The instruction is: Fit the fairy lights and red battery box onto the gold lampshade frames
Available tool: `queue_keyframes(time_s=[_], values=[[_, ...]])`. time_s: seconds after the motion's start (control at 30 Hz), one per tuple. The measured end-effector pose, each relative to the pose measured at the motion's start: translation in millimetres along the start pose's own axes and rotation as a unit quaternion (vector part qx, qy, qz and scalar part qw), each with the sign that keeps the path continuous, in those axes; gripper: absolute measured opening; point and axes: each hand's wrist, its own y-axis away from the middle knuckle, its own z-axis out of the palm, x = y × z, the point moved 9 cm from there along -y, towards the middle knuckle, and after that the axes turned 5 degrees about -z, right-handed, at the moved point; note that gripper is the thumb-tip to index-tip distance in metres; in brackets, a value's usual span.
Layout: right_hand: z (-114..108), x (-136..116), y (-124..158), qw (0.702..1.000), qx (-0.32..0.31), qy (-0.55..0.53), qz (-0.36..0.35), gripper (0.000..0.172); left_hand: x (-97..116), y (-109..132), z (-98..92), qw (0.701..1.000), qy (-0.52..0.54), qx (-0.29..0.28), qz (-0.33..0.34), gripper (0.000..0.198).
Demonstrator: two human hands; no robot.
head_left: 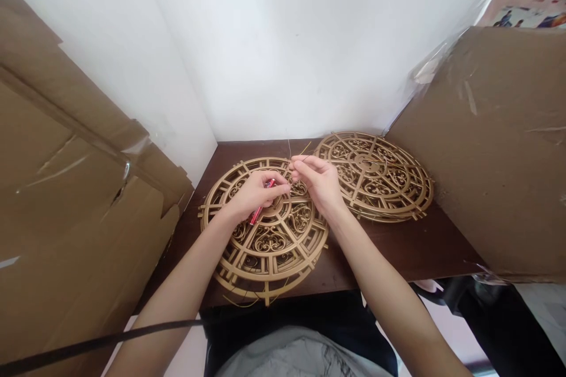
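Note:
A stack of round gold fretwork discs (269, 241) lies on the dark brown table (398, 247) in front of me. My left hand (252, 194) hovers over the stack's middle, its fingers closed round a red-handled tool (260, 203). My right hand (318, 179) is just right of it, thumb and forefinger pinched on a thin gold wire (305, 148) that sticks up toward the wall. The two hands almost touch at the fingertips. A second stack of the same gold discs (375, 177) lies to the right, behind my right hand.
Cardboard sheets stand on both sides: a large one at the left (75, 200) and another at the right (490, 153), overhanging the table's right end. White walls (287, 41) close the corner behind. A dark strap (88, 344) crosses the lower left.

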Motion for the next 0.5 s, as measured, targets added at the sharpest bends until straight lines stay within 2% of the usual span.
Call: queue_keyframes(time_s=[0.23, 0.4, 0.5], values=[[2, 13, -1, 0.998, -0.028, 0.005, 0.058, 0.037, -1, -3, -3.0, 0.997, 0.072, -0.010, 0.013, 0.023], [-2, 14, -2, 0.998, -0.023, 0.019, 0.062, 0.031, -1, -3, -5.5, 0.995, 0.096, -0.012, 0.018, 0.023], [3, 17, 1, 0.993, -0.059, 0.040, 0.093, 0.028, 2, -3, -8.8, 0.993, 0.115, 0.001, 0.026, 0.023]])
